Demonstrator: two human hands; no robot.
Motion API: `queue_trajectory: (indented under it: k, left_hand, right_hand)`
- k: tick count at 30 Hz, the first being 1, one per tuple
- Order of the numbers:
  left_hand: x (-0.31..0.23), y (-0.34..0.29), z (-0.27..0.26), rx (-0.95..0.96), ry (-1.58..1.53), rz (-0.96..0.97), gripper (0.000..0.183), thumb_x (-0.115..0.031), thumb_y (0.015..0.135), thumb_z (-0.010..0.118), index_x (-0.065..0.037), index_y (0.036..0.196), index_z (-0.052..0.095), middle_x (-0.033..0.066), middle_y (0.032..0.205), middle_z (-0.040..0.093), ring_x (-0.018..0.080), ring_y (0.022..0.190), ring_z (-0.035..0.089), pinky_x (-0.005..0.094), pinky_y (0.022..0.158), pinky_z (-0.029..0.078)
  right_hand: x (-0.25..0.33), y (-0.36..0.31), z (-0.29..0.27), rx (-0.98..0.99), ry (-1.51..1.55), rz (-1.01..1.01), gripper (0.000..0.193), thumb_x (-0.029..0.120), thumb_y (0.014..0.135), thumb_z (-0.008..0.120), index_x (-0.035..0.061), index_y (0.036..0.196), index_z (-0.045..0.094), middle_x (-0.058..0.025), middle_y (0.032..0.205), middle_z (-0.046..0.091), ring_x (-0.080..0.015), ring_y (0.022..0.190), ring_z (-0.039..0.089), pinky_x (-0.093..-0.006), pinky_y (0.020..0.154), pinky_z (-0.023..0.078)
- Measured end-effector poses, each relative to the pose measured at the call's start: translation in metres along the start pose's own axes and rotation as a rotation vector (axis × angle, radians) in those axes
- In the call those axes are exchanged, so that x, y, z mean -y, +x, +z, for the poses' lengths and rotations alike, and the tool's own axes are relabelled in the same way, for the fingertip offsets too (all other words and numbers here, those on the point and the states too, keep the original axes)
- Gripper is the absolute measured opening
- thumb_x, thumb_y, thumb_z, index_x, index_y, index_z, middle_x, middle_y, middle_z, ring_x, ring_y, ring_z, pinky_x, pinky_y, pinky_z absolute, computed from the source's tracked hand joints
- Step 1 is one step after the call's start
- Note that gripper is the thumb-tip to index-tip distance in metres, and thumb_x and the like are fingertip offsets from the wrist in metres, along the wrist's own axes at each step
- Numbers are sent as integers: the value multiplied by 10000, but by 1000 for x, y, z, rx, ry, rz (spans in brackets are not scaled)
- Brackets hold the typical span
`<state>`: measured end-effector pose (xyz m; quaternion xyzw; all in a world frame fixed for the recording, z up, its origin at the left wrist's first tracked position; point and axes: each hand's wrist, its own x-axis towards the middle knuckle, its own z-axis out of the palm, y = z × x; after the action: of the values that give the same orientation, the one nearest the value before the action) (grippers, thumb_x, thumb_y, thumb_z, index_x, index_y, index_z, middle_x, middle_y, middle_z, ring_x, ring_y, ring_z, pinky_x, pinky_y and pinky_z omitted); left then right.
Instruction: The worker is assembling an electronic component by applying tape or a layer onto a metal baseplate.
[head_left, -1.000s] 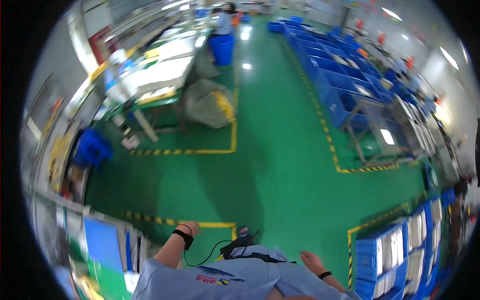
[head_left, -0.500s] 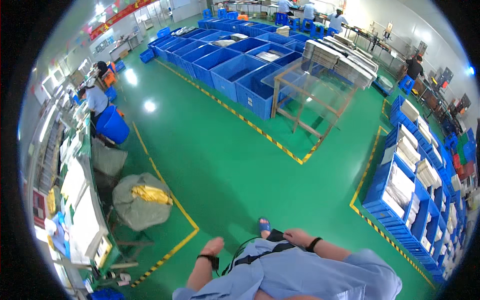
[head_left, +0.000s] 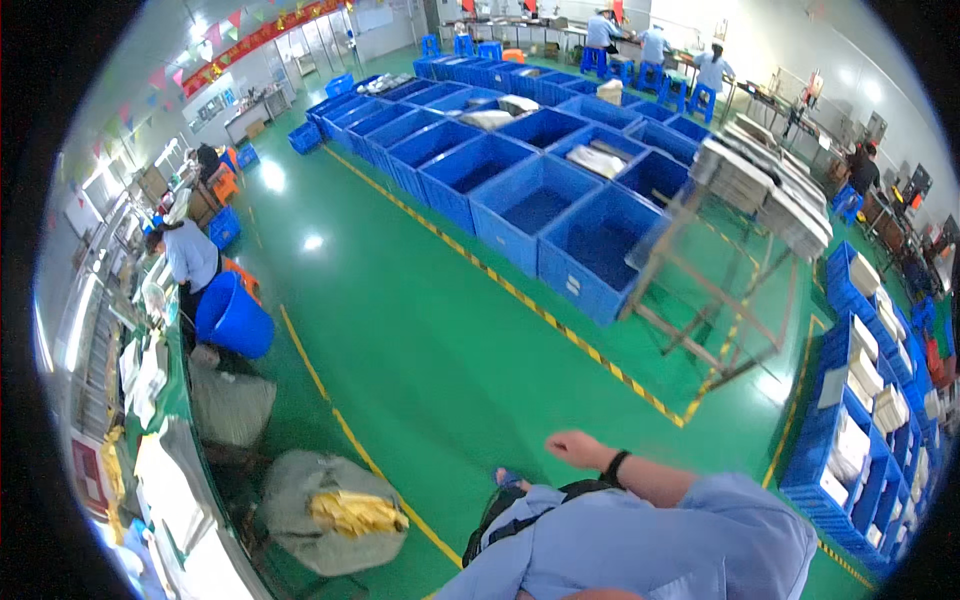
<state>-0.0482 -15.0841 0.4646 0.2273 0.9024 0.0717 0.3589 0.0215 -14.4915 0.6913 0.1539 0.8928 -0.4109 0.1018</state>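
Observation:
My right hand point(head_left: 578, 449) is out in front of my body over the green floor point(head_left: 470, 390). Its fingers look loosely curled, with nothing visible in them, and a black band point(head_left: 616, 467) circles the wrist. It touches nothing. My left hand is out of the picture. A foot in a blue sandal point(head_left: 508, 480) shows below my light blue shirt point(head_left: 650, 540).
Rows of blue bins point(head_left: 575, 285) fill the middle, beside a wooden stand point(head_left: 690, 345) bearing pale stacks. Loaded blue crates point(head_left: 810, 480) line the right. At left are a grey sack point(head_left: 290, 500) with yellow material point(head_left: 355, 512), a blue barrel point(head_left: 237, 315) and a seated co-worker point(head_left: 190, 250).
The sack, bins and stand appear nearer, as I have moved forward and the view has turned. My right hand has swung forward from my waist; my left hand has left the picture.

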Motion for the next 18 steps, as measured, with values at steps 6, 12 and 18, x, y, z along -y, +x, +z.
queue_trajectory:
  k: [6, 12, 18]
  left_hand:
    - [-19, 250, -218, 164, 322, 140, 336, -307, 891, 446, -70, 1052, 622, 223, 984, 650, 395, 905, 644, 507, 765, 526]
    - [-171, 488, -516, -199, -33, 286, 319, -284, 897, 483, -40, 1014, 652, 210, 1020, 653, 401, 952, 616, 489, 841, 500]
    - [4, 584, -556, -148, 90, 188, 260, -260, 918, 489, -48, 933, 638, 151, 938, 662, 338, 931, 626, 445, 803, 508]
  right_hand:
    - [74, 161, -79, -125, 178, -145, 253, 250, 925, 527, 61, 1034, 656, -152, 1004, 671, -340, 905, 635, -403, 773, 507]
    - [108, 411, -137, -205, 302, -164, 229, 232, 926, 533, 78, 1042, 656, -158, 991, 663, -337, 917, 630, -411, 783, 504]
    - [220, 699, -234, 50, 113, -518, 205, 231, 914, 537, 78, 1004, 640, -157, 926, 644, -355, 887, 608, -431, 755, 488]
